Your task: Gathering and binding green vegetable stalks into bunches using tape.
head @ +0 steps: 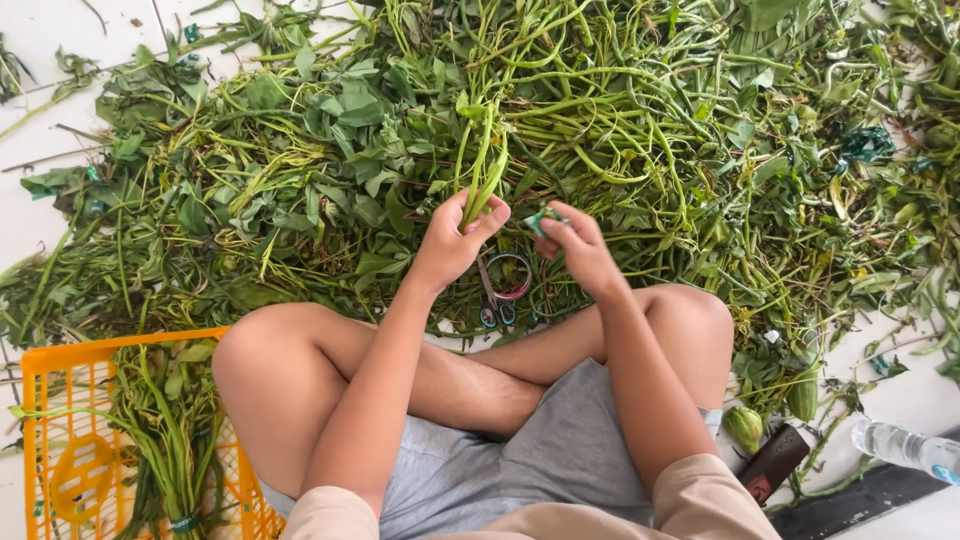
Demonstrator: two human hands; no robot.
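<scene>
White tiled floor (40, 40) heaped with cut greens. Your left hand (455, 240) clamps the upright green stem bunch (482, 165), gathered for binding; your right hand (575, 245) pinches the small green tie (545, 217).

Orange crate (50, 400) at lower left holds bundled stems. Scissors (497, 290) lie on the floor. Clear bottle (905, 447) lies at lower right.
</scene>
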